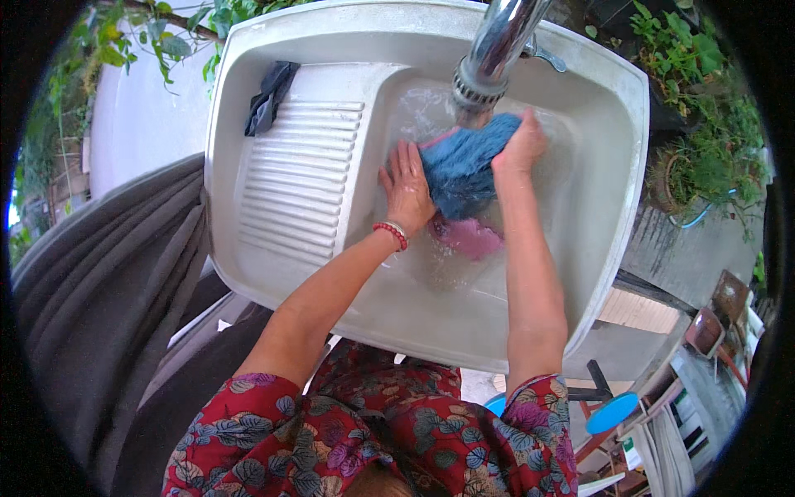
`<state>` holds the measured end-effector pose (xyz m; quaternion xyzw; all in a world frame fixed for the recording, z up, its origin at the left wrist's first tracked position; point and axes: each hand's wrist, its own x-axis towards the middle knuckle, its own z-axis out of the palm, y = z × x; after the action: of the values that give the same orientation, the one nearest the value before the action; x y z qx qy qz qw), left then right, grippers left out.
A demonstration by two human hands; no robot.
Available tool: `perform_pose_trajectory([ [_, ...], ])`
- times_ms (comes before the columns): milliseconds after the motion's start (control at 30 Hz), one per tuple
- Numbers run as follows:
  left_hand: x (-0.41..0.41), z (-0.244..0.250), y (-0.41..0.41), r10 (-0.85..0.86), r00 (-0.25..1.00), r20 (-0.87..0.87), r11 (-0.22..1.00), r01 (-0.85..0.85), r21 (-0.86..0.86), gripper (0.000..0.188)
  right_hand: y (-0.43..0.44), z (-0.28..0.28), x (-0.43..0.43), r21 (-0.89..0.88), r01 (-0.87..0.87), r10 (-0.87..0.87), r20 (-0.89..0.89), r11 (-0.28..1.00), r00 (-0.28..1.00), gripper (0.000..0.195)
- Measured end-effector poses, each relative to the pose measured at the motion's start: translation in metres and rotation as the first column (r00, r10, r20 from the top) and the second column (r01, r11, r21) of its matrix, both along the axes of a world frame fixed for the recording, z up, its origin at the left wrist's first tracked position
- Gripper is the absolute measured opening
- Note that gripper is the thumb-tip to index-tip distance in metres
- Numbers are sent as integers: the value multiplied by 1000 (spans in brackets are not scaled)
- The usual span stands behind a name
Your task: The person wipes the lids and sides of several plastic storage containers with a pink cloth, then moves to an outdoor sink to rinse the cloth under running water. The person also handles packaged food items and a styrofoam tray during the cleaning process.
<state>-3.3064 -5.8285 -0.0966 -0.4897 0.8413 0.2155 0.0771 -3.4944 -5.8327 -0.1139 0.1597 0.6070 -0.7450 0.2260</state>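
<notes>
A wet blue cloth (469, 164) is bunched between my hands under the metal faucet (481, 81) in the basin of a white laundry sink (435, 310). My right hand (523, 144) grips its upper right edge. My left hand (408, 189) lies against its left side, fingers stretched and a little apart; its palm is hidden. A pink cloth (469, 238) lies in the water just below the blue one, and a pink edge also shows above my left hand. Bubbles and ripples surround the cloths.
The ribbed washboard (298, 180) is on the sink's left, with a dark cloth (271, 98) at its upper left corner. A faucet lever (549, 59) sits behind the basin. Dark draped fabric (118, 279) hangs at left. Plants (714, 143) and a blue round seat (612, 413) are at right.
</notes>
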Motion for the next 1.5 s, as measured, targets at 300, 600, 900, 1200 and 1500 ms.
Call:
perform_pose_trajectory([
  [300, 7, 22, -30, 891, 396, -224, 356, -301, 885, 50, 43, 85, 75, -5, -404, 350, -488, 915, 800, 21],
  [600, 23, -16, 20, -75, 994, 84, 991, 64, 117, 119, 104, -48, 24, 746, -88, 701, -569, 660, 430, 36],
  [900, 27, -15, 4, -337, 910, 242, 941, 318, 116, 122, -26, -35, 73, 905, -189, 921, -390, 380, -18, 53],
  [1200, 34, -57, 15, -289, 677, 677, 870, 480, -109, 98, 82, -5, 126, 819, -410, 881, -468, 401, -73, 18],
  [1500, 19, -43, -2, -238, 934, 268, 971, 220, 93, 122, -50, -26, 85, 846, -172, 830, -530, 504, -174, 14],
])
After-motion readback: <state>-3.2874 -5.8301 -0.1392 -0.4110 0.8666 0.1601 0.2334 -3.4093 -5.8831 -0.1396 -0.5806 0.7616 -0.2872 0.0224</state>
